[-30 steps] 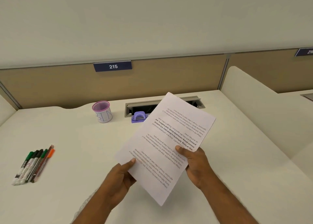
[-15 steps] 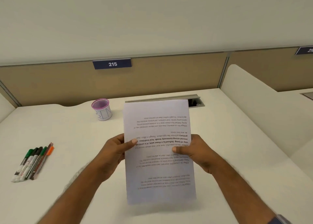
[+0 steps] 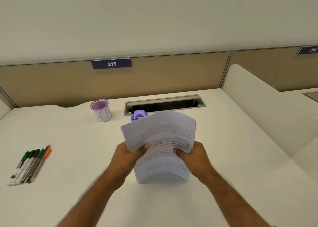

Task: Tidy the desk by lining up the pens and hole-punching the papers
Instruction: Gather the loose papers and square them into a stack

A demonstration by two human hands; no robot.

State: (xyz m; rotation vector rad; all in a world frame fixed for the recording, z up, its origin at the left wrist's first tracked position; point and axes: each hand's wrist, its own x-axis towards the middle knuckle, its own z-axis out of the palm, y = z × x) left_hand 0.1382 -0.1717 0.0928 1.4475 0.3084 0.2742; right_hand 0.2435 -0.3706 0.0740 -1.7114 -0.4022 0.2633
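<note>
Printed white papers (image 3: 161, 146) stand on their lower edge on the desk, bowed, with the top bending away from me. My left hand (image 3: 127, 155) grips their left side, thumb on the front. My right hand (image 3: 192, 155) grips their right side the same way. Just behind the papers a small purple hole punch (image 3: 137, 115) sits on the desk, partly hidden by the sheet tops. Several pens and markers (image 3: 30, 165) lie side by side in a row at the left of the desk.
A pink mesh cup (image 3: 101, 110) with a white label stands at the back left of the punch. An open cable slot (image 3: 165, 104) runs along the back of the white desk (image 3: 77, 183). A rounded white divider (image 3: 268, 113) bounds the right side.
The papers turned from a slanted hold to upright, then dropped onto their lower edge on the desk and bowed. Both hands came lower and closer together, and the hole punch shows again.
</note>
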